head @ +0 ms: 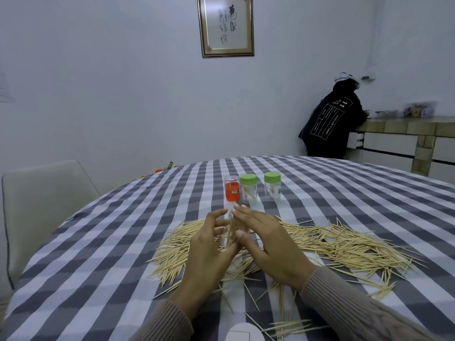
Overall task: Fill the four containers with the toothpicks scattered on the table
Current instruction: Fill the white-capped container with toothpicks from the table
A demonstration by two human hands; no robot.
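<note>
Toothpicks (344,244) lie scattered in a wide heap across the checked table (110,242). Both hands meet over the heap. My left hand (209,252) curls round a small clear container (230,214), mostly hidden by the fingers. My right hand (268,244) pinches a bundle of toothpicks (232,232) between thumb and fingers at that container. Behind them stand a red-labelled container with a clear lid (231,190) and two clear containers with green lids (248,189) (272,187), each holding a few toothpicks.
A round white lid or cap (242,332) lies at the table's near edge among stray toothpicks. A pale chair (44,193) stands at the left. A person in a dark jacket (330,124) leans on a counter at the far right.
</note>
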